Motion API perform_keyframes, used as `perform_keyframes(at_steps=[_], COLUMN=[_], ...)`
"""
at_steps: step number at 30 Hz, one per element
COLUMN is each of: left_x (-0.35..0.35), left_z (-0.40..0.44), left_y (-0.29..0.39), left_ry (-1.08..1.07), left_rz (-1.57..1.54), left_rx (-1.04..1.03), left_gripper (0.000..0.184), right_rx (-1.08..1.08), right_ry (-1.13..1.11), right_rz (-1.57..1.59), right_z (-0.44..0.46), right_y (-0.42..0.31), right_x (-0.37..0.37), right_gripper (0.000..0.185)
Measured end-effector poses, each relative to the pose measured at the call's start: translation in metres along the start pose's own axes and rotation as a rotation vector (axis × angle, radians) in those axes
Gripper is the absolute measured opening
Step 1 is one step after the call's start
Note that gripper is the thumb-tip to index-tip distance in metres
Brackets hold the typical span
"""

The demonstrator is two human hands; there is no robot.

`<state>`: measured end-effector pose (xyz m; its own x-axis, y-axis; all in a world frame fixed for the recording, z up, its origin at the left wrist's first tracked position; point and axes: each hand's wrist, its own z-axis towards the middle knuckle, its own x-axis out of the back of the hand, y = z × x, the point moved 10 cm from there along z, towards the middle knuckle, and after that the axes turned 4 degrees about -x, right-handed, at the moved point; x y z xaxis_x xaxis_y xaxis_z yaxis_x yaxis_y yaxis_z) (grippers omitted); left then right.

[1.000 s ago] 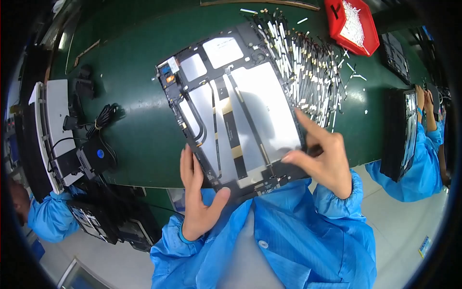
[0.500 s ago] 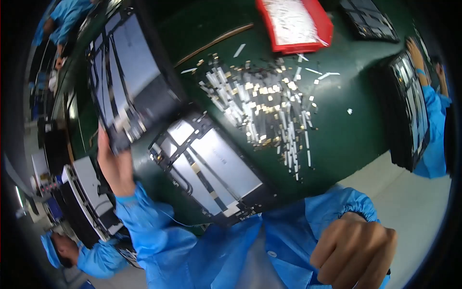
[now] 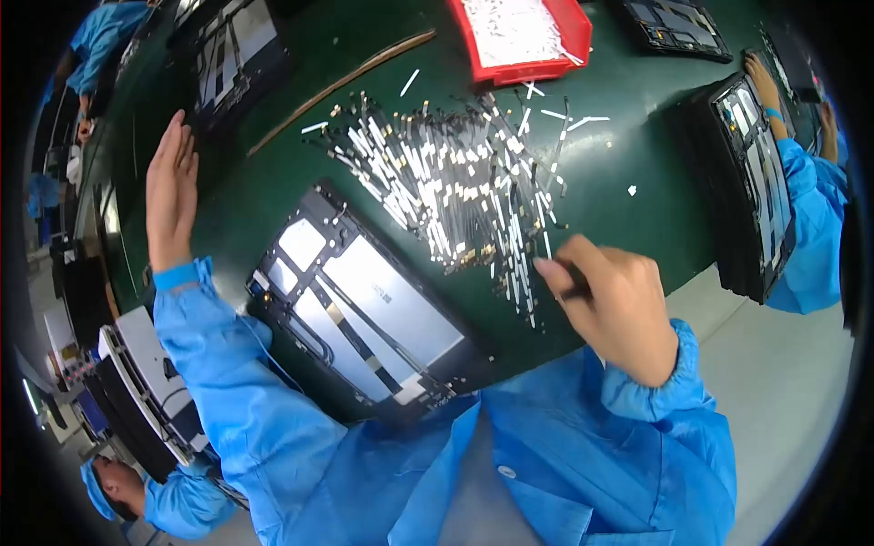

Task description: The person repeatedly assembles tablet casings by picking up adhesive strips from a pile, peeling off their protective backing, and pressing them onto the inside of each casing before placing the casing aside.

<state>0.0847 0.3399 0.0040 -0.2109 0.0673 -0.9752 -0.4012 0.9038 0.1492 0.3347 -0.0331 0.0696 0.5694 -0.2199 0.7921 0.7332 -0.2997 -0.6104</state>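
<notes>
My left hand is raised at the left over the green table, fingers stretched out, holding nothing. Beyond its fingertips lies a dark-framed device panel. In front of my body, a second device panel lies tilted on the table, with silvery plates and dark ribbon cables across it. My right hand is beside the near right end of a pile of thin black-and-white flex cable strips. Its thumb and index finger curl together at a strip's end; whether they grip it I cannot make out.
A red bin of white pieces stands behind the pile. Another panel lies at the back right. A stack of panels stands at the right, with a co-worker's hand on it. A brown strip lies at the back.
My left hand has let go of the panel it held, which now lies at the back left. My right hand has moved from a fist near my body to the strips.
</notes>
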Motion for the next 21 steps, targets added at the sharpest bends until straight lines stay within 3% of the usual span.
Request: perform_keyframes(at_steps=[3, 7, 8, 9, 13, 15, 17, 18, 21], left_x=[-0.063, -0.056, -0.069, -0.077, -0.051, -0.039, -0.037, -0.036, -0.048], left_z=[-0.051, -0.148, -0.171, -0.180, -0.217, -0.232, -0.231, -0.230, -0.216], left_y=[-0.081, -0.155, -0.157, -0.184, -0.255, -0.269, -0.284, -0.287, -0.299], left_ry=[0.135, 0.452, 0.492, 0.460, 0.343, 0.413, 0.433, 0.564, 0.498], left_rz=[-0.120, -0.344, 0.623, 1.580, 1.333, 1.163, 1.087, 1.082, 1.076], left_rx=[-0.294, -0.777, -0.729, -0.549, -0.573, -0.700, -0.764, -0.803, -0.766], left_gripper=[0.049, 0.057, 0.056, 0.055, 0.041, 0.031, 0.027, 0.024, 0.021], right_rx=[-0.048, -0.040, 0.003, 0.039, -0.061, -0.062, -0.106, -0.099, -0.210], right_ry=[-0.110, -0.235, -0.229, -0.222, -0.317, -0.315, -0.229, -0.191, -0.117], right_rz=[-0.214, -0.320, -0.317, -0.313, -0.154, -0.077, 0.139, 0.101, 0.106], right_z=[0.015, 0.031, 0.033, 0.034, 0.034, 0.030, 0.028, 0.028, 0.023], right_y=[0.006, 0.007, 0.004, 0.001, 0.010, 0.006, 0.005, 0.002, 0.007], right_x=[-0.022, -0.048, -0.049, -0.049, -0.048, -0.043, -0.031, -0.026, -0.019], right_gripper=[0.023, 0.025, 0.026, 0.026, 0.021, 0.020, 0.022, 0.020, 0.017])
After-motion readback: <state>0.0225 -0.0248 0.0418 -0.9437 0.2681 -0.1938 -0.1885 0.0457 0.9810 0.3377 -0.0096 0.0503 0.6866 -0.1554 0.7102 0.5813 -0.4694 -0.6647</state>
